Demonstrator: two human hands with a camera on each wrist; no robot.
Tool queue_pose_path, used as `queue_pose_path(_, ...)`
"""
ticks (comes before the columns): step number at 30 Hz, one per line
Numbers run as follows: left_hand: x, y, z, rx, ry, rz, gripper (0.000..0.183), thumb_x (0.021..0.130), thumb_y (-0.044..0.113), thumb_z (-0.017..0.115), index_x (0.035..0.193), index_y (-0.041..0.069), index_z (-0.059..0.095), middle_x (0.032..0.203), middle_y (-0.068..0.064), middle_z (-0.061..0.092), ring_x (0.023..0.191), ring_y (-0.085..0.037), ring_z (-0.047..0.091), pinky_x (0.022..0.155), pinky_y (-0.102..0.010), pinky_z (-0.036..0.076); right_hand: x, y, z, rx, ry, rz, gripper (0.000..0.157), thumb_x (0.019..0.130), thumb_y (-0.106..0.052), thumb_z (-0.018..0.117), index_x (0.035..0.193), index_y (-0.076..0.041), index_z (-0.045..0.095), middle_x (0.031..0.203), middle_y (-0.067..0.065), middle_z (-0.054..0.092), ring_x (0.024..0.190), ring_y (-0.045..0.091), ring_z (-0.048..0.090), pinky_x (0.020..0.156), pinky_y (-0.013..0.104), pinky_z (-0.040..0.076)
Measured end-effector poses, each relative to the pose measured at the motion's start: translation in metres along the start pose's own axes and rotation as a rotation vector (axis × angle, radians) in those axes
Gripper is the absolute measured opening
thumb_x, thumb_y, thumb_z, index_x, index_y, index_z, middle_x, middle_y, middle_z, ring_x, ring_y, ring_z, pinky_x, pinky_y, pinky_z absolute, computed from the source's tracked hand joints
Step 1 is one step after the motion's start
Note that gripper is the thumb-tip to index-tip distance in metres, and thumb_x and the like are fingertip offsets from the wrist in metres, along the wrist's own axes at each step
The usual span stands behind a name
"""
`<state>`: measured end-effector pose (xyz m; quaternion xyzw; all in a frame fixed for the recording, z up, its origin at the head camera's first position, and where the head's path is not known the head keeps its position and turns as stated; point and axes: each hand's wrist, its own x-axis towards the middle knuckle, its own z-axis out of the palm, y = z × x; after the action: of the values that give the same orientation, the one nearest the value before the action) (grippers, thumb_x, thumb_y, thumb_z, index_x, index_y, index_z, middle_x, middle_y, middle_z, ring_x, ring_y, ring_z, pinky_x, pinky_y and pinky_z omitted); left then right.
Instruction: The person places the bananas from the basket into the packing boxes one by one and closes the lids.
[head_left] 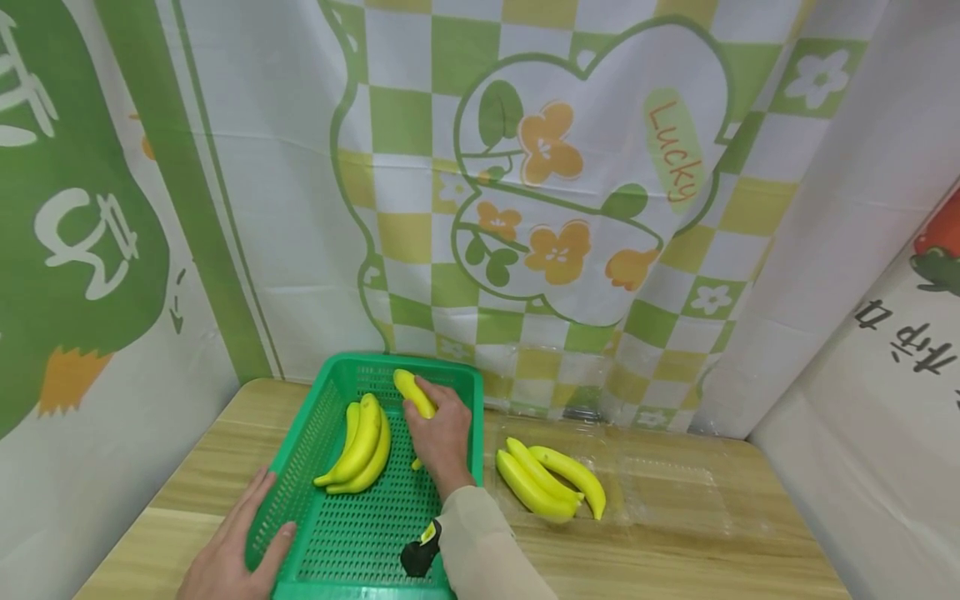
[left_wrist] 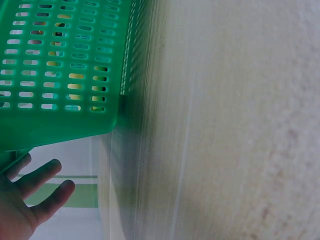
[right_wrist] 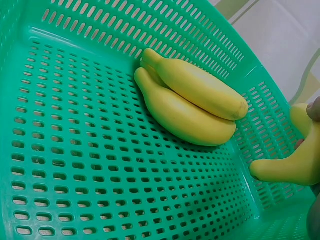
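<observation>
My right hand (head_left: 442, 429) grips a yellow banana (head_left: 414, 392) inside the far right part of a green perforated basket (head_left: 303, 442). In the right wrist view that banana (right_wrist: 287, 167) is at the right edge, partly hidden by the fingers. To its left, a group of bananas (head_left: 363, 446) lies on the basket floor, against the wall. My left hand (head_left: 236, 542) rests at the basket's left rim, thumb on the inner side. Seen from the left wrist, its fingers (left_wrist: 52, 200) are spread and extended beside the basket wall (left_wrist: 60, 122).
Right of the basket, three bananas (head_left: 543, 483) lie in a clear plastic container (head_left: 615, 454), its transparent lid part (head_left: 675, 492) spread to the right. A small black object (head_left: 418, 558) shows beside the right sleeve. Printed curtains (head_left: 405, 192) hang behind the wooden table (head_left: 187, 508).
</observation>
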<state>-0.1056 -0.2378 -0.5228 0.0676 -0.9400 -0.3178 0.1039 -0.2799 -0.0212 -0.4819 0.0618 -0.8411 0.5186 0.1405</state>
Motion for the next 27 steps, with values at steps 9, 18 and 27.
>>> queue_pose_path(9,-0.0007,0.0006,-0.0003,-0.001,0.003,-0.001,0.078,0.109,0.047,0.054,0.171,0.015,0.02,0.174,-0.023,0.027,0.142,-0.063,0.043,0.092,-0.081,0.049,0.0002,0.0,-0.0001,0.009,0.007,0.0,0.039,0.097,-0.022,0.076,0.136,-0.021,0.075,0.134,0.006,0.074,0.113,0.025,0.07,0.082,0.029,0.06)
queue_pose_path(18,-0.0013,0.0002,0.0003,0.001,0.017,0.011,0.078,0.108,0.046,0.056,0.171,0.014,0.022,0.174,-0.024,0.029,0.142,-0.063,0.044,0.092,-0.081,0.048,-0.0002,-0.0002,0.0008,0.009,0.02,0.007,0.037,0.096,-0.022,0.077,0.133,-0.022,0.076,0.132,0.006,0.075,0.115,0.025,0.07,0.087,0.033,0.062)
queue_pose_path(27,-0.0014,0.001,0.0002,-0.001,0.021,0.009,0.078,0.108,0.046,0.056,0.171,0.015,0.022,0.173,-0.023,0.029,0.141,-0.063,0.044,0.091,-0.081,0.048,-0.0006,-0.0007,-0.0004,0.016,0.006,0.011,0.036,0.097,-0.023,0.077,0.133,-0.022,0.076,0.131,0.006,0.076,0.108,0.022,0.07,0.081,0.027,0.06)
